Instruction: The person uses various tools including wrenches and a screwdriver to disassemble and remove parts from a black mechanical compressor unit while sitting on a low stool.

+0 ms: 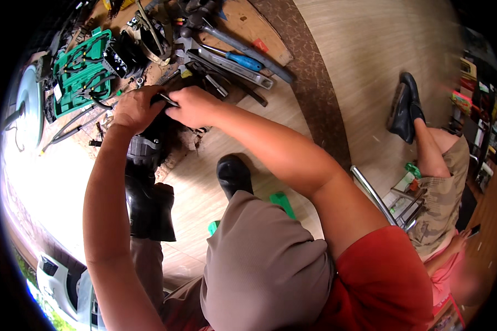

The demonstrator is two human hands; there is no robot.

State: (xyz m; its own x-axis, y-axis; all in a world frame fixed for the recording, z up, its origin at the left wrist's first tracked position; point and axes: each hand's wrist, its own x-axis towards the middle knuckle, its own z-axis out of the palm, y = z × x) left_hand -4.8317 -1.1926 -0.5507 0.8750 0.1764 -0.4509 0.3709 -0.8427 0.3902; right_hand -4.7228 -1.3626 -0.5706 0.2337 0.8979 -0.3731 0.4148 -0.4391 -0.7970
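Note:
My left hand (132,107) is closed at the top of a black mechanical assembly (143,149), its fingertips on something dark that they mostly hide. My right hand (193,105) meets it from the right, fingers pinched on a thin dark metal piece (168,100) too small to identify. Just beyond them lie loose tools, among them a chrome socket piece (215,84), a long steel wrench (229,69) and a blue-handled screwdriver (243,61). A green case (77,60) with several black-handled tools lies open to the upper left.
A cluttered board (273,38) spans the top. A round metal disc (30,105) stands at far left. On the right, another person (442,193) sits beside a chrome-framed chair (370,190), legs stretched out, holding a phone (472,231). Shelves of items (469,83) line the right edge.

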